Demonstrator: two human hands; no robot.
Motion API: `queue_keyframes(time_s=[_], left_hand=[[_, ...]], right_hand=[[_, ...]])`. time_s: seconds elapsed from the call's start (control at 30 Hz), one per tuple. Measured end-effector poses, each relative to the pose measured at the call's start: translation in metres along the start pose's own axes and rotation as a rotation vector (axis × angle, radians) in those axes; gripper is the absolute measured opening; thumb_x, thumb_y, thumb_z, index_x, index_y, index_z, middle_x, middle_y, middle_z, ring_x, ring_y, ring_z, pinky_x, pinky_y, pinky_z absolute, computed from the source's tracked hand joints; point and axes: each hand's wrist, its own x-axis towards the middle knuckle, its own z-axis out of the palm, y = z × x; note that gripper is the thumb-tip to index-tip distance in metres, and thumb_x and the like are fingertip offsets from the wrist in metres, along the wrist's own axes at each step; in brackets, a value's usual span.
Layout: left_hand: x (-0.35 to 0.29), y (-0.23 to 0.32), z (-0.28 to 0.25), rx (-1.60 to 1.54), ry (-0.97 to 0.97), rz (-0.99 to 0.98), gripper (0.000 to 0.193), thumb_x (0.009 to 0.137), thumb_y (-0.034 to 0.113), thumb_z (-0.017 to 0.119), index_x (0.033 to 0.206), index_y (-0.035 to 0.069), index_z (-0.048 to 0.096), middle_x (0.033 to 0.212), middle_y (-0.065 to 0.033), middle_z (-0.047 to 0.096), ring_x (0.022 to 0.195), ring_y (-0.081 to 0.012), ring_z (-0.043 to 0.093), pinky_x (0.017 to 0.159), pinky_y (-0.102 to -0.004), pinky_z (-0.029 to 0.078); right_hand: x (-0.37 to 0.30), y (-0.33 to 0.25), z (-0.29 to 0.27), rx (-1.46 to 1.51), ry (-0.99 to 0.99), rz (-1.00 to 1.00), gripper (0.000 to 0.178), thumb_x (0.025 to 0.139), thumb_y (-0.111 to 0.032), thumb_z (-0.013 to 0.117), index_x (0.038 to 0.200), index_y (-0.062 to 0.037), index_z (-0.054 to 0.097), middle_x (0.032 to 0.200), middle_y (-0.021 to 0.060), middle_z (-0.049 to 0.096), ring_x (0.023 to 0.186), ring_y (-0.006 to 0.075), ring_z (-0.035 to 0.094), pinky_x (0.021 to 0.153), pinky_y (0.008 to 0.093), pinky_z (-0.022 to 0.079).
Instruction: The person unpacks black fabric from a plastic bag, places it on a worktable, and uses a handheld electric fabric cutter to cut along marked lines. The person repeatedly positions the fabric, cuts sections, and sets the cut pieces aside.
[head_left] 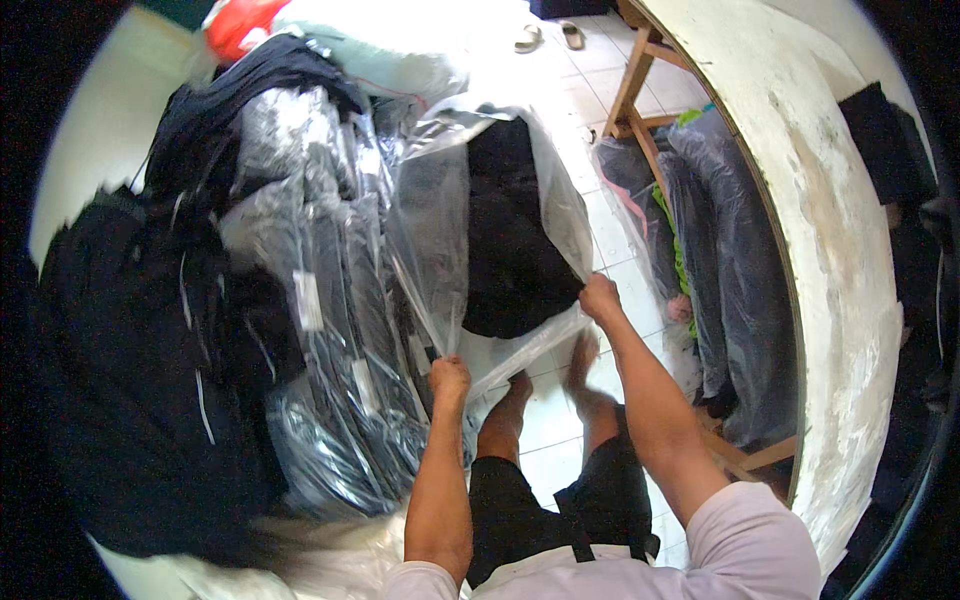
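Observation:
A large clear plastic bag (430,215) hangs stretched between my two hands, its mouth pulled wide toward me. My left hand (449,377) is closed on the bag's near left edge. Farther up on the other side, my right hand (600,297) grips the right edge in a closed fist. Inside the bag, or seen through its opening, is a bulky black cloth bundle (510,230); its exact shape cannot be made out. The bag's lower rim (530,355) sags between the hands, above my bare feet.
To the left are clear-wrapped dark packages (345,300) and a heap of black garments (150,370). A pale table (810,200) with wooden legs (633,85) stands right, wrapped dark rolls (735,270) beneath. Sandals (550,37) lie on the white tiled floor (545,445) beyond.

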Motion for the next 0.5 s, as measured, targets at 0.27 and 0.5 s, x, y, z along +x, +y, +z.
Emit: queue_keyframes(time_s=[0.27, 0.5], left_hand=[[-0.154, -0.091, 0.041, 0.042, 0.039, -0.021, 0.039, 0.099, 0.029, 0.059, 0.105, -0.005, 0.077, 0.109, -0.0341, 0.072, 0.108, -0.0512, 0.070, 0.098, -0.0564, 0.054], [-0.293, -0.194, 0.069, 0.104, -0.043, -0.041, 0.043, 0.101, 0.032, 0.058, 0.106, -0.006, 0.075, 0.116, -0.0337, 0.072, 0.112, -0.0508, 0.068, 0.100, -0.0540, 0.053]], right_hand=[[-0.114, 0.129, 0.059, -0.049, 0.038, -0.044, 0.030, 0.090, -0.019, 0.070, 0.115, -0.0014, 0.070, 0.117, 0.0271, 0.075, 0.110, 0.0464, 0.072, 0.097, 0.0522, 0.059], [-0.255, 0.247, 0.113, -0.061, 0.089, -0.185, 0.028, 0.090, -0.014, 0.061, 0.112, 0.0004, 0.070, 0.113, 0.0317, 0.073, 0.106, 0.0515, 0.070, 0.094, 0.0558, 0.058]])
